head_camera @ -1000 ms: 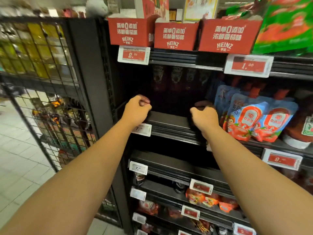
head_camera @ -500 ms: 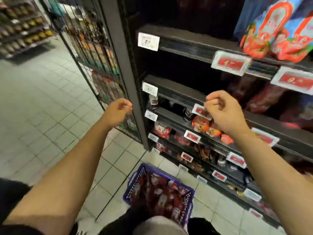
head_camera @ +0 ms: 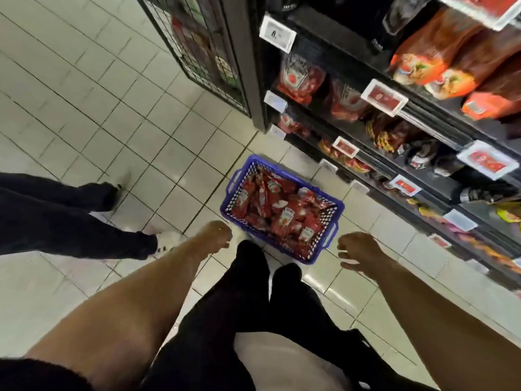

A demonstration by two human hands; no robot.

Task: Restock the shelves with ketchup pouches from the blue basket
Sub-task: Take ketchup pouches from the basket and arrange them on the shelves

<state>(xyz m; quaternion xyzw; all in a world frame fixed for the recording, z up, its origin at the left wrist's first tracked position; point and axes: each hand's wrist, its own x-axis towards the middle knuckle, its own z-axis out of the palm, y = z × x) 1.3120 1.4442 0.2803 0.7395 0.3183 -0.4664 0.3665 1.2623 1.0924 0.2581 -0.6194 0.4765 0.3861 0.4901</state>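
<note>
A blue basket [head_camera: 329, 208] stands on the tiled floor in front of the shelves, filled with several red ketchup pouches [head_camera: 282, 213]. My left hand [head_camera: 217, 235] hangs just left of the basket's near corner, fingers loosely curled, holding nothing. On the other side, near the basket's right handle, my right hand [head_camera: 356, 251] hovers with relaxed fingers and is empty too. Neither hand touches the basket. More red ketchup pouches [head_camera: 300, 76] stand on the dark shelves [head_camera: 434, 119] at the upper right.
Another person's dark trouser legs and shoes [head_camera: 84, 215] stand on the floor at the left. A black wire rack [head_camera: 203, 49] closes the shelf's left end. My own dark-clad legs [head_camera: 253, 292] are right below the basket. White price tags line the shelf edges.
The view has tipped down from the upper shelf to the floor. Both hands have dropped from the shelf edge to either side of the basket, and the fingers have loosened.
</note>
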